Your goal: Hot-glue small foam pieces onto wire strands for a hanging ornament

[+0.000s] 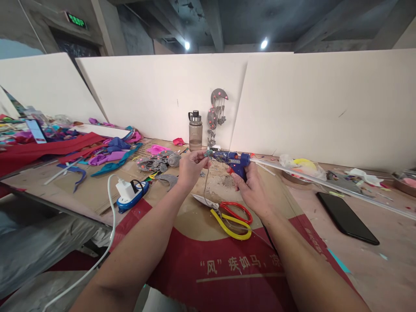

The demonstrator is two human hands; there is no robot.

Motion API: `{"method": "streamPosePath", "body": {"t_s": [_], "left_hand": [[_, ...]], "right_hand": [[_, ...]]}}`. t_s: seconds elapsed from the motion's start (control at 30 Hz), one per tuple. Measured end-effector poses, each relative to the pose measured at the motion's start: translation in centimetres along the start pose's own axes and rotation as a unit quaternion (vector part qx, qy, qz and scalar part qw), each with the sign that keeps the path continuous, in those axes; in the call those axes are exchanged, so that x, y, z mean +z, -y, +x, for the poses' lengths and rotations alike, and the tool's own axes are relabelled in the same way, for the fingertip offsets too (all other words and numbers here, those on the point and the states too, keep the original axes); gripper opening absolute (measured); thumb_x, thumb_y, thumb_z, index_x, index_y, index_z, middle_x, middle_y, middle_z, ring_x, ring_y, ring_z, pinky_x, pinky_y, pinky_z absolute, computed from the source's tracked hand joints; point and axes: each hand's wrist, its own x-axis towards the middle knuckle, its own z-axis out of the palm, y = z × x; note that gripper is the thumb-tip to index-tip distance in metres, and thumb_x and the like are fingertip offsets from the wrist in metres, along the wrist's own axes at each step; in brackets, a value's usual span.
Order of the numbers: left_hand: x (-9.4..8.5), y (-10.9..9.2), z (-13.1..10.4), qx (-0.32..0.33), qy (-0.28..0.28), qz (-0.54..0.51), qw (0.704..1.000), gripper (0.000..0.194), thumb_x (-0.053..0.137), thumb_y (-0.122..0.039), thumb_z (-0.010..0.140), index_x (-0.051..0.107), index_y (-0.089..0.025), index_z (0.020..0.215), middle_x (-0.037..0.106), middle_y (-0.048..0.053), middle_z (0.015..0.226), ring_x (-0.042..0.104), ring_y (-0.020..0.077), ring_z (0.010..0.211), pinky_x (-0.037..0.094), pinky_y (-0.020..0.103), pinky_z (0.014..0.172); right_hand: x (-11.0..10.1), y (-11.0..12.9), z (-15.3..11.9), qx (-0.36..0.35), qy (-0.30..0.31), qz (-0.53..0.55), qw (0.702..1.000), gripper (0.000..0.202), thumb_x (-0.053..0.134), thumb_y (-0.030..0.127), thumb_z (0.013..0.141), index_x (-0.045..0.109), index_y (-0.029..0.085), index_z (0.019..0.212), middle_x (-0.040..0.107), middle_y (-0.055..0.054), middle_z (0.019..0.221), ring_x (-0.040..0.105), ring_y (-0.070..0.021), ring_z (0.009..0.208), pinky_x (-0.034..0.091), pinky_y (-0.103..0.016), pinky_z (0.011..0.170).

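Observation:
My left hand [194, 168] is closed in a pinch on a small grey-green piece [208, 153], from which a thin grey cord [206, 184] hangs down. In my right hand [251, 186] is a blue glue gun [238, 162], its nozzle pointing left at the small piece; whether they touch cannot be made out. A long clear glue stick [308, 177] runs out of the gun's back to the right. Below the hands, scissors [232, 216] with one red and one yellow handle lie on red and tan cardboard [201, 247].
A bottle [195, 132] stands by the white boards [146, 95], beside a grey hanging ornament [212, 117]. Grey felt pieces [156, 161] and a blue power strip [133, 197] lie left, with coloured cloth [110, 154] beyond. A black phone [347, 218] lies right.

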Motion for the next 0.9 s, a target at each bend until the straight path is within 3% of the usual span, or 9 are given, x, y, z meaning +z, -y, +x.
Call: {"method": "streamPosePath", "body": {"t_s": [0.3, 0.9], "left_hand": [[-0.13, 0.07, 0.0, 0.001, 0.0, 0.023, 1.0, 0.02, 0.066, -0.022, 0.072, 0.068, -0.013, 0.09, 0.067, 0.001, 0.066, 0.063, 0.0117, 0.059, 0.053, 0.025, 0.06], [0.05, 0.13, 0.05, -0.008, -0.004, 0.005, 1.0, 0.02, 0.07, -0.025, 0.07, 0.066, -0.014, 0.086, 0.067, 0.001, 0.066, 0.064, 0.0124, 0.058, 0.054, 0.025, 0.059]], "right_hand": [[-0.37, 0.89, -0.02, 0.025, 0.024, -0.032, 0.999, 0.026, 0.045, 0.04, 0.093, 0.042, 0.023, 0.112, 0.061, -0.011, 0.109, 0.057, -0.0272, 0.099, 0.048, -0.044, 0.081], [-0.26, 0.89, -0.11, 0.017, 0.012, -0.066, 0.998, 0.03, 0.044, 0.043, 0.093, 0.042, 0.022, 0.114, 0.06, -0.011, 0.11, 0.058, -0.0273, 0.098, 0.048, -0.043, 0.081]]}}
